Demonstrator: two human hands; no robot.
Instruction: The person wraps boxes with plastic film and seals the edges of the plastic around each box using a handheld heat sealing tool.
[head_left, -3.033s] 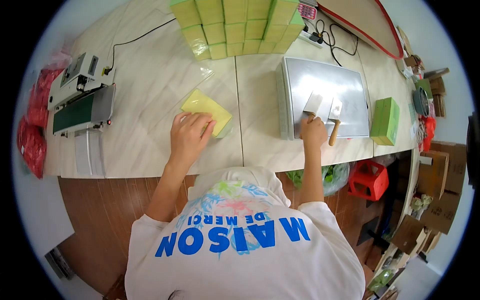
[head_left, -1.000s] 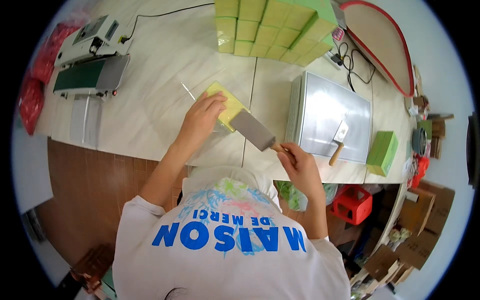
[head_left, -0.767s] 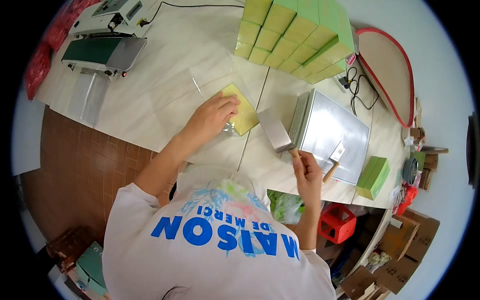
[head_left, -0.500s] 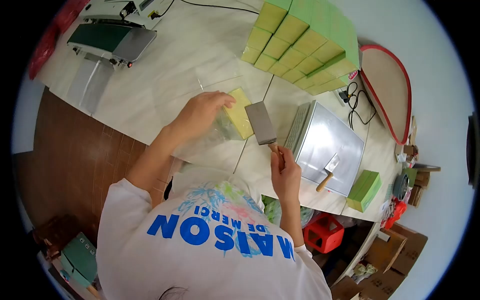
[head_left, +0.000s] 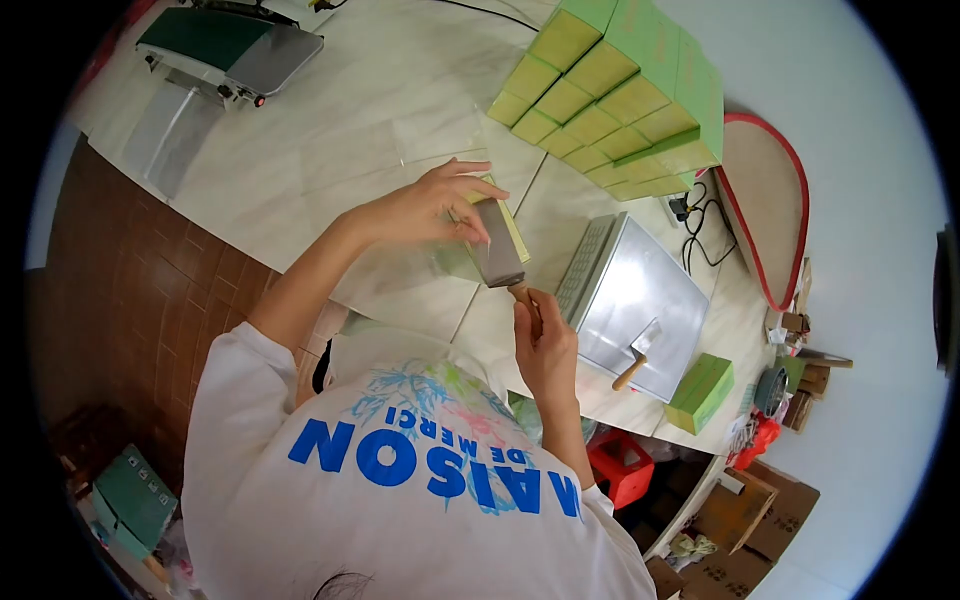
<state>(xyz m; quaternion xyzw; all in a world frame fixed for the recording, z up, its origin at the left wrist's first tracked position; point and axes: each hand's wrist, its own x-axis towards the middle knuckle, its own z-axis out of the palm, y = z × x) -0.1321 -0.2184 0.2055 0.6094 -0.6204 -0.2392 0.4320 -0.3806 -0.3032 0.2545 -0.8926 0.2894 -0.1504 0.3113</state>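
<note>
Gripping the wooden handle of a broad-bladed spatula [head_left: 498, 240] in the right hand [head_left: 547, 338], closed firmly around it. Holding the metal blade over a yellow packet [head_left: 520, 240] on the table [head_left: 345, 95], leaving one long edge of yellow showing beside the blade. Keeping the left hand [head_left: 440, 208] open, apart from the right hand, with thumb and fingers spread over the packet and blade; impossible to tell whether pressing on either. Having clear film around the packet, near the left hand.

Lying on a silver-topped box [head_left: 655, 290] to the right: a smaller spatula [head_left: 630, 372], wooden handle toward the near edge. Standing just beside that box, a green carton [head_left: 700, 393]. Rising farther back, a stack of green boxes [head_left: 625, 95], near a red-rimmed panel [head_left: 765, 205] and black cables [head_left: 703, 240]. Sitting at the far left, a machine with a green belt [head_left: 205, 40].
</note>
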